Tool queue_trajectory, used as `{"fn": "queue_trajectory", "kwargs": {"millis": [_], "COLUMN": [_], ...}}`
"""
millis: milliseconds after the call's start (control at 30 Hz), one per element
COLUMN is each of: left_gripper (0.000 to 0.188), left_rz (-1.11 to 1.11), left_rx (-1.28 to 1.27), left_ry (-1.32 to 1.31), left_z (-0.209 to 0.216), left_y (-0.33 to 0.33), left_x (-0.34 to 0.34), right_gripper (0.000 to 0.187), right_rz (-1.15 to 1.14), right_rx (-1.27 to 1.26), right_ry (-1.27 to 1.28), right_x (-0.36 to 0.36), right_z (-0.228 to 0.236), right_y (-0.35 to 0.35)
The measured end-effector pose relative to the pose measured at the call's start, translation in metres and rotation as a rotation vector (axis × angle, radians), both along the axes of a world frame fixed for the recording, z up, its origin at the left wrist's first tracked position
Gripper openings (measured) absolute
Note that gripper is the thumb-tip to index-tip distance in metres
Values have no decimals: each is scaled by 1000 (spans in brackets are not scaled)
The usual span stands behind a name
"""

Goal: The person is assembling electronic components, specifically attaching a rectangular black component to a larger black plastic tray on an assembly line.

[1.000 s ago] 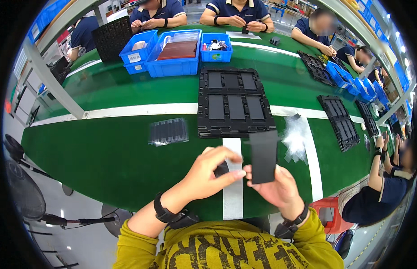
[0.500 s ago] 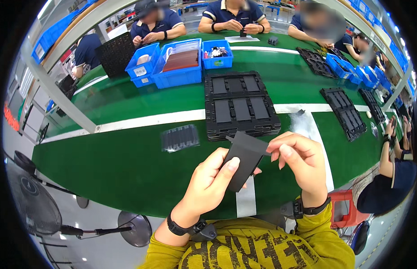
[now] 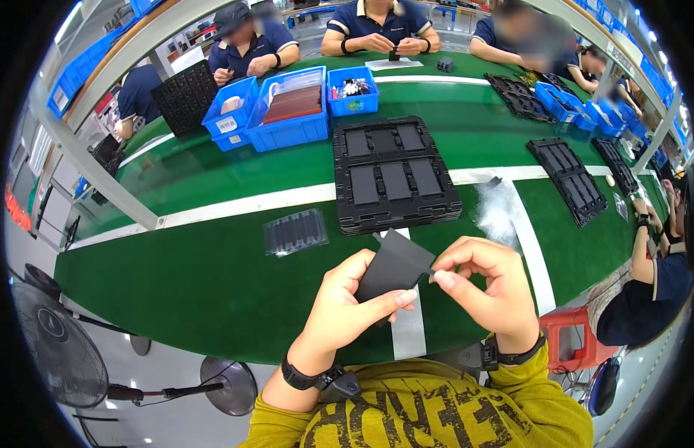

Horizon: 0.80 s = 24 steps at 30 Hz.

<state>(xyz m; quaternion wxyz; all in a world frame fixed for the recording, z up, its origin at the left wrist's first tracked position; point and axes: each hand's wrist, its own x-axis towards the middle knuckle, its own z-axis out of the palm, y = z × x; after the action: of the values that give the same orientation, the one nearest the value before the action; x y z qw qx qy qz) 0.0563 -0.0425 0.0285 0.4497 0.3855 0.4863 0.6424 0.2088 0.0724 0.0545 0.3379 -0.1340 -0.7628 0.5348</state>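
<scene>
My left hand [image 3: 339, 302] is closed around a flat, black rectangular piece [image 3: 394, 263], with the thumb along its near edge and fingers behind. The piece is held tilted above the table. At its right corner, the thumb and forefinger of my right hand [image 3: 489, 287] pinch a small dark edge; whether this is a thin strip or the piece itself I cannot make out. Just beyond my hands lies a stack of black trays [image 3: 399, 216] whose pockets hold flat dark pieces. Left of it is a clear plastic sheet [image 3: 296, 233] bearing several black strips.
Crumpled clear film [image 3: 498, 213] lies right of the stack. Blue bins [image 3: 291, 131] stand at the far left. More black trays [image 3: 569, 179] rest on the right of the green table [image 3: 182, 280]. A floor fan [image 3: 63, 336] stands at left. Co-workers sit across and at right.
The black piece has turned and sits a little lower and farther left. My left thumb has slid toward its near right edge. My right hand has shifted slightly left and down, still pinching the corner.
</scene>
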Motion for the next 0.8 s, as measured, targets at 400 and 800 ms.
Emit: {"fn": "queue_trajectory", "kwargs": {"millis": [400,800], "left_gripper": [22,29], "left_rz": [-92,-309], "left_rx": [54,176], "left_ry": [-83,-344], "left_z": [-3,-20], "left_y": [-2,-3], "left_x": [0,-4], "right_gripper": [4,3], "right_rz": [112,181], "right_rx": [7,87], "right_ry": [56,66], "right_x": [4,-2], "right_z": [-3,1], "right_y": [-6,-15]}}
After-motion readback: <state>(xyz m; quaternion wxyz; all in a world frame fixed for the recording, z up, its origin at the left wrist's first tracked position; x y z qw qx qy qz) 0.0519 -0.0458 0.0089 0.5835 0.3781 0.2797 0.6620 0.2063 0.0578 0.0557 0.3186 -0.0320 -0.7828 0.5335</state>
